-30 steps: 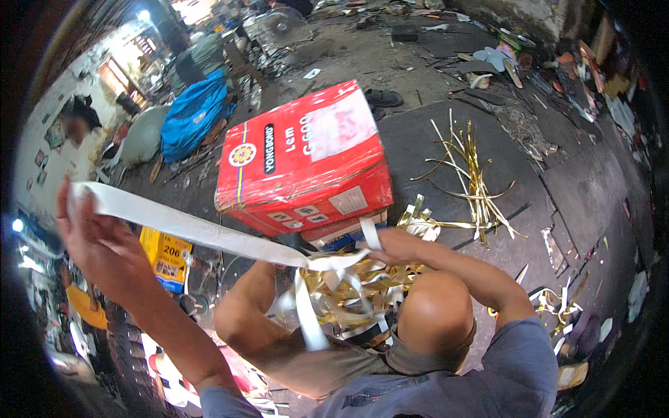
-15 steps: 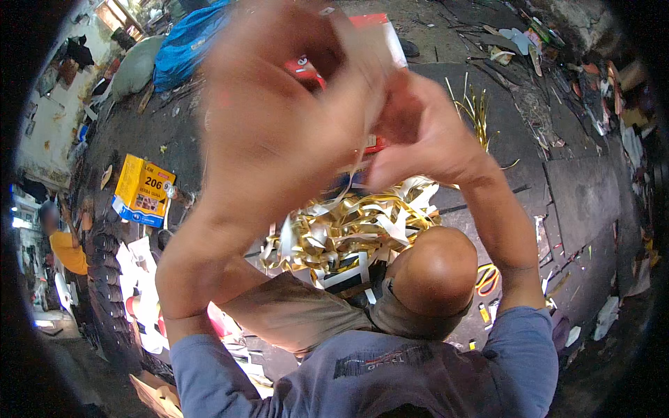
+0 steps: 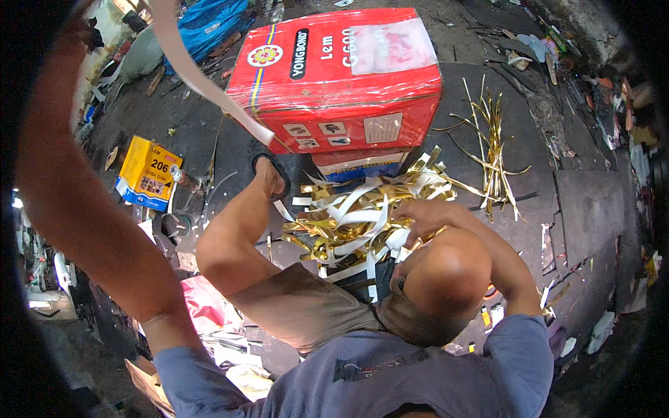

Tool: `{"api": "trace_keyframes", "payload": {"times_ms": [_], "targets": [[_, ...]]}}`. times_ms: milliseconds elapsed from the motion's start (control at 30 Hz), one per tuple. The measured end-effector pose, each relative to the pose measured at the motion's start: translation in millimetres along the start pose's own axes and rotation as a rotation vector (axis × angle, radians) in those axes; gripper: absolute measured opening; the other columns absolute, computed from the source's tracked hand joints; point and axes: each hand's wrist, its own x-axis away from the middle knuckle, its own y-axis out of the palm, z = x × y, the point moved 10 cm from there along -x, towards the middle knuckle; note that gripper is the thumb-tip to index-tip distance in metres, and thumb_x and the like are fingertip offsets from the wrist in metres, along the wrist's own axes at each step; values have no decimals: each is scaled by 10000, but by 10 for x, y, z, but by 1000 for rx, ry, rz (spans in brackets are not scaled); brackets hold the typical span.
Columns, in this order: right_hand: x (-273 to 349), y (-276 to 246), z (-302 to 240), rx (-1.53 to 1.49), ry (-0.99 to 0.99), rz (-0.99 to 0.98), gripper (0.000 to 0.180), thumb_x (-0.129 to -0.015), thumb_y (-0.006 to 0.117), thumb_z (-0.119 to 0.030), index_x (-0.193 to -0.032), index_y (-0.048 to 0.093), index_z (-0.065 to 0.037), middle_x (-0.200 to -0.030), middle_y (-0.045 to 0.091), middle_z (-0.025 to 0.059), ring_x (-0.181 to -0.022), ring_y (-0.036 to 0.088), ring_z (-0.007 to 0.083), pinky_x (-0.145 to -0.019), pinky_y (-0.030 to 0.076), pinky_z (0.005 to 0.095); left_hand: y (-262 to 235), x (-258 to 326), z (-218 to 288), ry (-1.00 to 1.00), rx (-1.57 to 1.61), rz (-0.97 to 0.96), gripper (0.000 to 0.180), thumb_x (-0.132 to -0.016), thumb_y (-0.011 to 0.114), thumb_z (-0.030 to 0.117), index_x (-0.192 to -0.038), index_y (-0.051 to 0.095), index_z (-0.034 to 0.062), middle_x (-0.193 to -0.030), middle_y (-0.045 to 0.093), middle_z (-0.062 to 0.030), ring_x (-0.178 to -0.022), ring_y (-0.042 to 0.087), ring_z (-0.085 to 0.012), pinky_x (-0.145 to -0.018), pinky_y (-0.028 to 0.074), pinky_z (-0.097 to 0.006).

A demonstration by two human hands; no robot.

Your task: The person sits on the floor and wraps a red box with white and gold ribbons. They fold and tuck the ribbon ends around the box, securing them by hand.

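My left arm is raised to the upper left, and my left hand (image 3: 68, 45) is a dark shape at the picture's rim, its fingers not clear. A broad pale strip (image 3: 191, 76) hangs from the top edge and ends over the front left corner of a red carton; its upper end is out of view. My right hand (image 3: 424, 214) reaches down beside my right knee into a heap of gold and white strips (image 3: 348, 216). The fingers bend down onto the strips, and their tips are partly hidden, so I cannot tell whether they grip any.
The red carton (image 3: 334, 76) stands ahead on a smaller box (image 3: 359, 164). Long thin gold strips (image 3: 493, 150) lie to the right. A yellow and blue box (image 3: 148, 174) is at left, near a blue sheet (image 3: 212, 31). A yellow lighter (image 3: 486, 317) lies by my right knee.
My hands were together and blurred in front of the carton. My left has swung up and left; my right has dropped to the heap. The carton and hanging strip now show clearly.
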Motion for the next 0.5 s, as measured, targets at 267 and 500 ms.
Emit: {"api": "trace_keyframes", "payload": {"times_ms": [267,500], "targets": [[614,-2122,-1890,-724,-521,662,563,-910,790,-356,-1311,595,-12,-995,704,70,-852,680,122,-724,521,239,1450,750,-717,-175,37,-499,224,-903,743,121,-1101,713,20,-930,731,-27,-768,636,-95,-644,495,-258],[550,-2509,-1298,-514,-59,619,241,-985,697,-274,-989,711,-33,-605,575,-44,-484,504,15,-453,373,169,-578,-167,-1956,-378,79,152,382,-898,719,62,-1253,596,-3,-940,666,-40,-786,603,-91,-653,454,-227]]}}
